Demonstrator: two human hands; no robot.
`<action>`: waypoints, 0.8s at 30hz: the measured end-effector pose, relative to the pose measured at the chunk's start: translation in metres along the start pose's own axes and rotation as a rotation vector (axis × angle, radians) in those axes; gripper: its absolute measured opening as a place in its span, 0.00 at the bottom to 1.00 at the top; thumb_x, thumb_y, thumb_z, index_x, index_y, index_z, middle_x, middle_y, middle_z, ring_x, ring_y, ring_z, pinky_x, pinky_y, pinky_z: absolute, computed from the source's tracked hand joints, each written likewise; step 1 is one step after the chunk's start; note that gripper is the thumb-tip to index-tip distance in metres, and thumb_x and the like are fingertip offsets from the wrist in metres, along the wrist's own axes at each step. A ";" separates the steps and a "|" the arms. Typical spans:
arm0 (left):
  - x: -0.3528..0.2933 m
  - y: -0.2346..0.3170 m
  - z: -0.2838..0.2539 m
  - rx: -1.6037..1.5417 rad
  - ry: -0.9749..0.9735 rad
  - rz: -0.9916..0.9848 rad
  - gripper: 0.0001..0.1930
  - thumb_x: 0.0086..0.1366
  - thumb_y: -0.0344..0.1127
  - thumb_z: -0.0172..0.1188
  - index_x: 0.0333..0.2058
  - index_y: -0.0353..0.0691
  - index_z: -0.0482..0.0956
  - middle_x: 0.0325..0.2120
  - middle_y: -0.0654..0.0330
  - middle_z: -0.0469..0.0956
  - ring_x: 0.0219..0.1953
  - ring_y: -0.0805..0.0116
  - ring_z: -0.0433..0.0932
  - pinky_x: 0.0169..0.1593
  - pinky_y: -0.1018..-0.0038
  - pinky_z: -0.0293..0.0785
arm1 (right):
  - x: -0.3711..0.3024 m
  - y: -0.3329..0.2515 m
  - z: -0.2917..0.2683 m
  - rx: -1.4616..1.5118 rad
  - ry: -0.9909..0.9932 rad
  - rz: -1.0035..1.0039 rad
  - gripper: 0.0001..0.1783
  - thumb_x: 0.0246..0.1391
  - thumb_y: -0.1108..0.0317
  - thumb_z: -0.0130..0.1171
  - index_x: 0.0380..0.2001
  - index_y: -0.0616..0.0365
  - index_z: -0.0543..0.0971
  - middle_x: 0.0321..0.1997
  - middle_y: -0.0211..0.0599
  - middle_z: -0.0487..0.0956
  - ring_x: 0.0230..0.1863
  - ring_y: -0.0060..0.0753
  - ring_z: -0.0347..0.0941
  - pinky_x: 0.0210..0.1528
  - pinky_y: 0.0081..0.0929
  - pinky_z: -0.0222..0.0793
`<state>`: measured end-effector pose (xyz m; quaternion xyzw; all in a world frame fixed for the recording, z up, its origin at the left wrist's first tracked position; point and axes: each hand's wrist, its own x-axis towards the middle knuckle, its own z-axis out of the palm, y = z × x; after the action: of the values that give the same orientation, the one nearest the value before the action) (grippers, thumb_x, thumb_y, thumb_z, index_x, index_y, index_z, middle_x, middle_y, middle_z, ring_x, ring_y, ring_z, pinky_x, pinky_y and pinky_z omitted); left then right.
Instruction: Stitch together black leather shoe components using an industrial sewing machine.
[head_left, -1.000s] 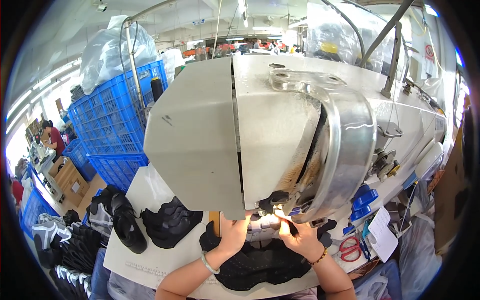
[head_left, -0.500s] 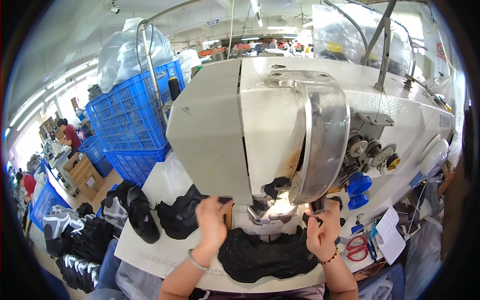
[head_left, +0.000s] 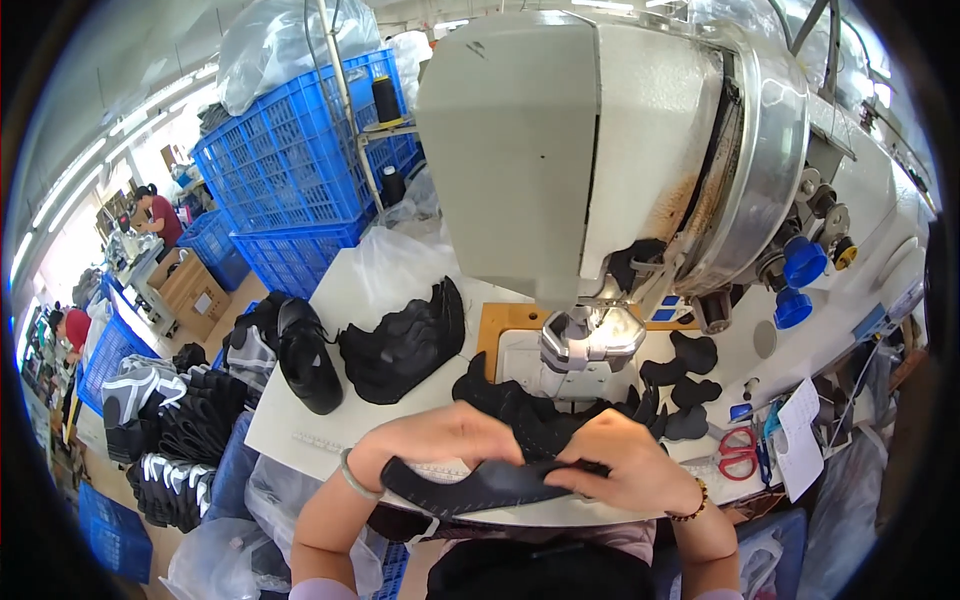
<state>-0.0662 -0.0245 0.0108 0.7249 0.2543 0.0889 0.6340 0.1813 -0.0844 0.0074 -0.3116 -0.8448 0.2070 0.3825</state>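
Note:
At the front edge of the white sewing table (head_left: 300, 435), a curved black shoe-upper piece (head_left: 480, 490) is stretched between my hands. My left hand (head_left: 440, 440) is closed on its upper edge, fingertips partly hidden behind the piece. With thumb and fingers, my right hand (head_left: 630, 465) pinches the piece near its right end. Just behind lie more black upper pieces (head_left: 530, 415), bunched below the lit needle area of the sewing machine (head_left: 510, 150). To the left sits another stack of black pieces (head_left: 405, 340), and beside it a black shoe (head_left: 307, 365).
Small black cut pieces (head_left: 690, 390) lie right of the needle plate. Red-handled scissors (head_left: 738, 453) and a paper sheet (head_left: 797, 440) are farther right. Blue crates (head_left: 290, 160) stand at back left, above a pile of grey-and-black shoe parts (head_left: 180, 420). Two people work far left.
Both hands have come back from beside the needle area toward the table's front edge. They now hold a curved black piece. The view has shifted, tilting lower and to the left.

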 end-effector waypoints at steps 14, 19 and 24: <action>0.016 -0.017 0.000 -0.237 0.146 0.007 0.21 0.66 0.46 0.50 0.41 0.31 0.79 0.37 0.52 0.80 0.40 0.66 0.78 0.48 0.74 0.71 | -0.029 0.027 -0.025 -0.016 -0.054 0.349 0.11 0.39 0.64 0.71 0.23 0.56 0.79 0.22 0.26 0.76 0.32 0.27 0.65 0.38 0.25 0.60; 0.012 -0.006 -0.004 0.000 0.149 0.047 0.13 0.59 0.38 0.60 0.38 0.35 0.82 0.40 0.54 0.79 0.44 0.65 0.76 0.51 0.73 0.69 | -0.026 0.027 -0.024 -0.003 -0.053 0.339 0.10 0.43 0.61 0.68 0.24 0.55 0.80 0.20 0.24 0.74 0.33 0.27 0.63 0.39 0.24 0.61; 0.014 0.005 0.017 0.989 0.520 0.344 0.12 0.55 0.43 0.63 0.30 0.41 0.83 0.40 0.58 0.75 0.53 0.60 0.68 0.62 0.57 0.54 | -0.025 0.025 -0.024 -0.018 -0.018 0.339 0.10 0.43 0.62 0.68 0.24 0.55 0.80 0.20 0.24 0.74 0.34 0.28 0.63 0.40 0.24 0.60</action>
<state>-0.0455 -0.0328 0.0095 0.9199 0.2916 0.2363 0.1134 0.2219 -0.0806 -0.0057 -0.4512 -0.7855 0.2637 0.3316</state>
